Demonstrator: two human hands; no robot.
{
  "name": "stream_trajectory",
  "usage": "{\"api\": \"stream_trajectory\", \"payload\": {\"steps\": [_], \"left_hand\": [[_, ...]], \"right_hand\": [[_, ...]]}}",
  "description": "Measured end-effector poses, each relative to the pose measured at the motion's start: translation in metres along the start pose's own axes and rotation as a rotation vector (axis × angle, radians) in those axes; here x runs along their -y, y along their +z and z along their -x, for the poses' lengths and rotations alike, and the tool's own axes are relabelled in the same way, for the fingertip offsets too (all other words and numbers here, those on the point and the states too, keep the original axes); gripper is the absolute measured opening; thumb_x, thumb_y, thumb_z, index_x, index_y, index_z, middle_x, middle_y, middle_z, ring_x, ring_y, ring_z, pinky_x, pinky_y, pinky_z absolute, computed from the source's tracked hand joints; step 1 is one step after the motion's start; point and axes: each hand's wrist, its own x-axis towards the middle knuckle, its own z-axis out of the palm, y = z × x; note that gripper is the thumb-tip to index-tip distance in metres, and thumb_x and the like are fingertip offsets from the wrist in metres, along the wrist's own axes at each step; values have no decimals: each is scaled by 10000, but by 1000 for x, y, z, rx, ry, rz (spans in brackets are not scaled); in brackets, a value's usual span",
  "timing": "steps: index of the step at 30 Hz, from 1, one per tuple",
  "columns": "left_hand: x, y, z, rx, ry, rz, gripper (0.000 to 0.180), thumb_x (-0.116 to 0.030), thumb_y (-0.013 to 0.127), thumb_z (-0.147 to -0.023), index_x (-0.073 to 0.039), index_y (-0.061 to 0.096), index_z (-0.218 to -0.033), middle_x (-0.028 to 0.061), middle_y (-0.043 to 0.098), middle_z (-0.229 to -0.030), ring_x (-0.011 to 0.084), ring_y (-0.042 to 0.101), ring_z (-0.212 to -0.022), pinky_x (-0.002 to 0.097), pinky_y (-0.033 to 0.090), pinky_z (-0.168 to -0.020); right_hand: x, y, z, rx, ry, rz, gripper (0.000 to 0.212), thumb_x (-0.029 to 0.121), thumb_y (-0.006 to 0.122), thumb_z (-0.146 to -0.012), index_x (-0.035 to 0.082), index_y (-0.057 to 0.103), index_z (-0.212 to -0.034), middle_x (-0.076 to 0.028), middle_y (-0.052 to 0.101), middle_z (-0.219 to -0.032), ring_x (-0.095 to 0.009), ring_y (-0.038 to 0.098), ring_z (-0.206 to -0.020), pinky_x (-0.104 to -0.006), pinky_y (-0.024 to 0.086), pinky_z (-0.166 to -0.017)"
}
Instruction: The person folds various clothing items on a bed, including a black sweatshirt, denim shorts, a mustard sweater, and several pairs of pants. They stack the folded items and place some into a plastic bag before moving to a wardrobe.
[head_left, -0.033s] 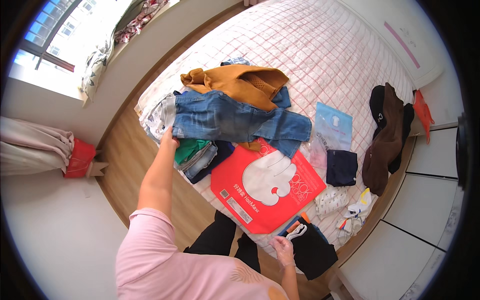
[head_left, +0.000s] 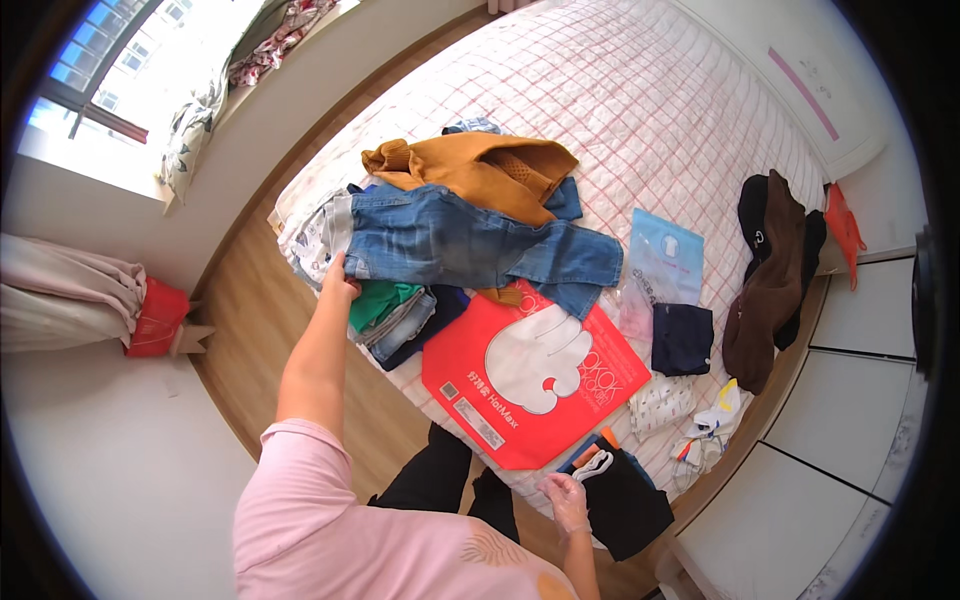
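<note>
Blue jeans [head_left: 430,235] with a pale grey waistband lie spread across a heap of clothes on the bed. My left hand [head_left: 341,278] is closed on the lower edge of the jeans near the waistband, its fingertips partly hidden. Beneath and beyond the jeans is a mustard knit sweater [head_left: 470,160]. Folded green clothing [head_left: 383,302] and dark clothing lie under the near side of the jeans. My right hand [head_left: 567,500], seemingly in a clear thin glove, has its fingers curled together beside a black garment [head_left: 625,505]; what they hold, if anything, cannot be made out.
A red bag [head_left: 550,430] with a white hand print lies flat on the checked bed [head_left: 640,90]. Right of it are a blue clear-fronted pouch [head_left: 667,250], a folded navy garment [head_left: 683,338], white clothing [head_left: 663,403] and brown trousers [head_left: 768,290]. Pale cabinets [head_left: 865,385] stand at the right.
</note>
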Motion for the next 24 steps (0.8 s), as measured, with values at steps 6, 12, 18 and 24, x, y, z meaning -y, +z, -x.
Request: {"api": "stream_trajectory", "payload": {"steps": [6,12,18,24], "left_hand": [[-25,20,57,473,132,1,215,-59,653,-723,-62,574,-922,58,608,-838,213,601,-728,343,519,-689],[41,54,306,913,286,-149,305,-6,593,-791,-49,519,-1083,53,566,-1005,154,556,-915,293,474,-764],[86,-3,519,1731,431,-368,558,-60,633,-783,-24,367,-1273,55,480,-1148,133,421,-1129,291,346,-953],[32,10,626,1663,1465,-724,874,-239,803,-626,-22,312,-1315,185,450,-1236,289,426,-1177,366,372,-944]], "right_hand": [[59,19,-3,56,-107,137,138,47,549,-852,-50,575,-947,-73,623,-877,-115,586,-805,-242,472,-742],[163,30,21,35,-524,159,580,82,691,-762,-23,388,-1244,-158,511,-1173,-216,526,-1068,-333,440,-901],[305,70,86,-103,-1368,603,784,16,671,-661,52,284,-1342,-238,350,-1320,-401,379,-1204,-393,337,-989],[377,-15,203,-256,-1182,321,298,-78,485,-736,26,605,-989,-26,609,-933,-90,547,-903,-227,431,-814]]}}
